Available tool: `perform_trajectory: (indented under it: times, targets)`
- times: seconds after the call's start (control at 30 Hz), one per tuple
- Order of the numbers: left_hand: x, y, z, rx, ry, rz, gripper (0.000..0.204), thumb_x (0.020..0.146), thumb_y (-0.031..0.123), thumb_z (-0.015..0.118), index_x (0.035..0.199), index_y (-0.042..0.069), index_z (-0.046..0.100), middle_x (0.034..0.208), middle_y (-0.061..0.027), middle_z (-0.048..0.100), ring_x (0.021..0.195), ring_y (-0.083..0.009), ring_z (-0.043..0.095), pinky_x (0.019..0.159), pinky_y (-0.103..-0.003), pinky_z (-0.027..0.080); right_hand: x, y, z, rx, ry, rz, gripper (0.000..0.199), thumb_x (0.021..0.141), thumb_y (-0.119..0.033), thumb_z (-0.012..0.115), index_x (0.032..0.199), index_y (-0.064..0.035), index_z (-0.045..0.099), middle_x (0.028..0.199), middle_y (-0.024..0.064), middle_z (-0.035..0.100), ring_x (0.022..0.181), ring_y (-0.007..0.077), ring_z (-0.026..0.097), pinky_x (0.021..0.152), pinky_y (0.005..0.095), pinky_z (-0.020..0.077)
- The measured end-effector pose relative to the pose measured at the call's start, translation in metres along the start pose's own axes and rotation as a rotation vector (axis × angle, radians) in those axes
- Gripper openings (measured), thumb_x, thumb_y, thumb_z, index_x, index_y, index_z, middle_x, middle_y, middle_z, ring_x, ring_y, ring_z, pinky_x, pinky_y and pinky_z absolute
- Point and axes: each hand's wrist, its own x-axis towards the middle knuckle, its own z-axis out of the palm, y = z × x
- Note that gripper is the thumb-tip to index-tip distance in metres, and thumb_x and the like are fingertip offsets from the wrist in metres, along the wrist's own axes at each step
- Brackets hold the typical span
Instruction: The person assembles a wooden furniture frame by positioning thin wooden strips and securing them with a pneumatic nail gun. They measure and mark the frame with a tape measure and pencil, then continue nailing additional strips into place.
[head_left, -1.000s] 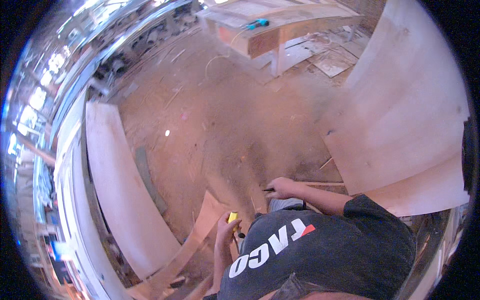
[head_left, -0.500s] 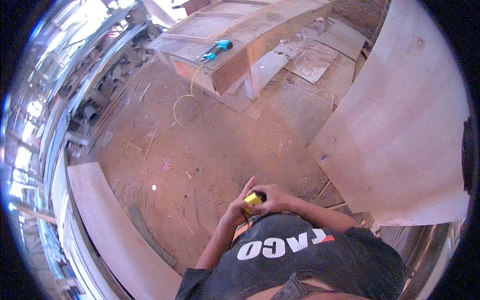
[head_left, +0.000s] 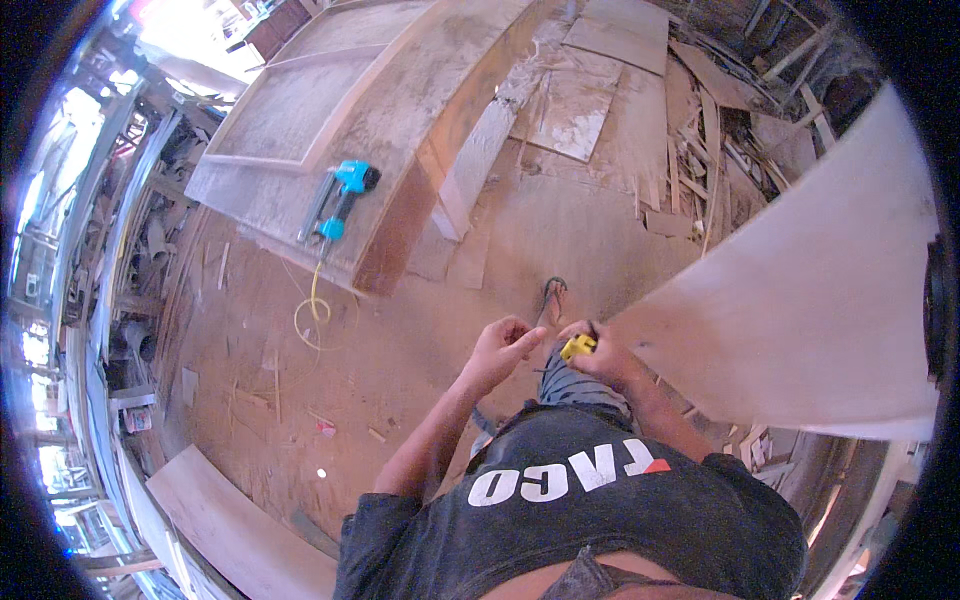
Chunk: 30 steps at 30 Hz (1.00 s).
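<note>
My right hand (head_left: pixel 605 360) is closed around a small yellow tape measure (head_left: pixel 577 347), right at the corner of a large plywood sheet (head_left: pixel 800 310) that fills the right side of the view. My left hand (head_left: pixel 500 350) is just to its left, fingers curled and pinched near the tape measure; whether it grips the tape's end is too small to tell. Below both hands are my dark shirt and striped shorts, and my sandalled foot (head_left: pixel 552 295) stands on the dusty floor ahead.
A big wooden workbench panel (head_left: pixel 400 110) lies ahead with a blue nail gun (head_left: pixel 340 200) on it, its yellow hose (head_left: pixel 315 310) looping to the floor. Offcuts and scrap boards (head_left: pixel 720 110) pile at the upper right. A long plank (head_left: pixel 230 530) lies at lower left.
The view has swung toward the workbench, which is now much closer. The yellow tape measure has gone into my right hand at the plywood corner, and my left hand has come up beside it.
</note>
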Motion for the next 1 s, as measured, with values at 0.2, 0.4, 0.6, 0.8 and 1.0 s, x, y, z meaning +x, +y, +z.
perform_trajectory:
  times: [0.2,0.4,0.6,0.8,1.0]
  targets:
    - [0.138,0.050,-0.040,-0.022,-0.007,-0.147,0.030,0.093,0.024,0.077,0.104,-0.003,0.070,0.088,-0.0081,0.073,0.076,-0.0127,0.068,0.065,-0.027,0.054,0.180,-0.104,-0.053,-0.522,-0.378,-0.015,0.052,0.070,-0.032,0.076,0.113,-0.0049,0.065,0.108,0.0240,0.070,0.106,0.0440,0.067,0.090,0.0500,0.0533]
    - [0.236,0.116,-0.112,-0.173,0.077,-0.152,0.024,0.091,0.016,0.078,0.103,-0.003,0.070,0.087,-0.0072,0.072,0.074,-0.0134,0.068,0.066,-0.028,0.054,0.327,-0.153,-0.117,-0.186,-0.793,-0.034,0.062,0.079,-0.046,0.081,0.121,-0.0025,0.065,0.102,0.0130,0.072,0.096,0.0250,0.067,0.087,0.0388,0.0513]
    - [0.325,0.166,-0.168,-0.385,0.074,-0.171,0.015,0.091,0.011,0.077,0.098,0.001,0.068,0.082,-0.0018,0.069,0.069,-0.0091,0.063,0.063,-0.024,0.050,0.433,-0.227,-0.154,-0.277,-0.691,0.009,0.062,0.082,-0.058,0.077,0.106,-0.0010,0.071,0.092,0.0114,0.072,0.087,0.0195,0.065,0.079,0.0364,0.0499]
    - [0.428,0.194,-0.226,-0.361,-0.051,-0.138,0.019,0.084,0.005,0.079,0.098,0.001,0.067,0.082,-0.0002,0.067,0.072,-0.0074,0.063,0.065,-0.022,0.049,0.511,-0.251,-0.204,-0.315,-0.509,-0.025,0.056,0.082,-0.053,0.078,0.097,0.0005,0.072,0.084,0.0132,0.071,0.080,0.0204,0.064,0.075,0.0374,0.0499]
    - [0.479,0.221,-0.323,-0.307,0.276,-0.070,0.024,0.080,-0.002,0.072,0.103,0.001,0.066,0.084,-0.0012,0.063,0.076,-0.0108,0.064,0.069,-0.025,0.053,0.598,-0.247,-0.273,-0.329,-0.489,-0.007,0.049,0.078,-0.039,0.082,0.108,-0.0013,0.073,0.100,0.0128,0.073,0.093,0.0201,0.065,0.087,0.0369,0.0508]
